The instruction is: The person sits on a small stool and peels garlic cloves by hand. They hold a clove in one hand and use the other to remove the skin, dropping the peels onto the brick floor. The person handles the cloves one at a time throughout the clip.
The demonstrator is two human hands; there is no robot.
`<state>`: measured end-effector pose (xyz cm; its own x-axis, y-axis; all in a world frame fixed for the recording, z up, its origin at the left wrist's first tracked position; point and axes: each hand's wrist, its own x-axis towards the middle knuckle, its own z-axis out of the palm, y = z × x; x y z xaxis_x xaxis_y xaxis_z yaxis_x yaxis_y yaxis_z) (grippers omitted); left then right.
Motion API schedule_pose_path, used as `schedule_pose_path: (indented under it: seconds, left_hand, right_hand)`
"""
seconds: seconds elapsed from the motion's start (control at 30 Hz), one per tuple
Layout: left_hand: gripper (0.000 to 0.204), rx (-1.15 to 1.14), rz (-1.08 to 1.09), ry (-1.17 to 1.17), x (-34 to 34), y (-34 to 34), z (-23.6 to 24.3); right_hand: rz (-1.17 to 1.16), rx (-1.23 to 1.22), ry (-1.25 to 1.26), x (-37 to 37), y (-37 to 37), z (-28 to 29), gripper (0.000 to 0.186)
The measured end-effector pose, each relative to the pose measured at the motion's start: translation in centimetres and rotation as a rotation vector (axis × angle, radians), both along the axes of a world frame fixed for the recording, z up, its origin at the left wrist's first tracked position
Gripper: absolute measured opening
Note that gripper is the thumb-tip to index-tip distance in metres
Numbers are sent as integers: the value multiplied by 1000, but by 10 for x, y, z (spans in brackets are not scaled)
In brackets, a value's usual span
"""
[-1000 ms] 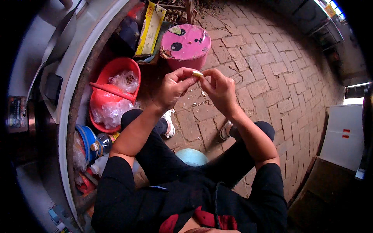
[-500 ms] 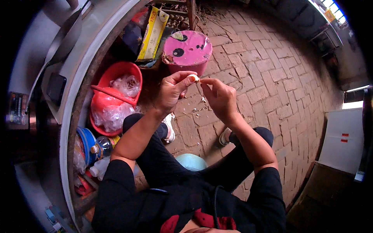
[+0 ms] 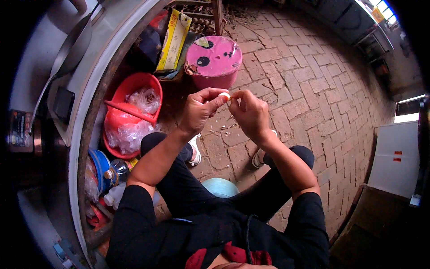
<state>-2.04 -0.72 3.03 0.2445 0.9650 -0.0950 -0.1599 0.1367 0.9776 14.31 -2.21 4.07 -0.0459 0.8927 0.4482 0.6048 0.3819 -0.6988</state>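
Between the thumb and forefinger of my left hand [image 3: 196,111] is a small white piece that looks like a garlic clove [image 3: 225,95]. My right hand [image 3: 251,113] is closed in a pinch at the clove's right edge; any peel between those fingers is too small to make out. Both hands are raised in front of me, above the brick floor. Small white scraps [image 3: 227,133] lie scattered on the bricks below them. Just beyond my hands stands a round pink stool [image 3: 215,58] with a cartoon animal face on its worn top.
To the left sit a red basket [image 3: 154,85] with clear and red plastic bags, a blue-rimmed tub [image 3: 99,163] and a bottle [image 3: 118,171]. A yellow box [image 3: 174,40] leans near the stool. Something pale blue and rounded [image 3: 219,187] is between my legs. A white panel [image 3: 394,157] stands far right.
My right hand has drawn slightly left and its fingers have curled in tighter beside the clove. The left hand keeps its hold, with the thumb shifted a little lower on the clove.
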Motion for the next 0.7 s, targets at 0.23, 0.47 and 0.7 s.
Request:
schedule_pose_path:
  seconds: [0.23, 0.47, 0.7]
  left_hand:
    - [20, -76, -61, -163, 0, 1, -3]
    - [24, -140, -182, -207, -6, 5, -5]
    - [22, -169, -235, -120, -11, 10, -7]
  right_hand:
    - [24, -3, 37, 1, 1, -3, 15]
    - [14, -46, 81, 7, 5, 1, 16]
    - [-43, -51, 25, 21, 15, -1, 17]
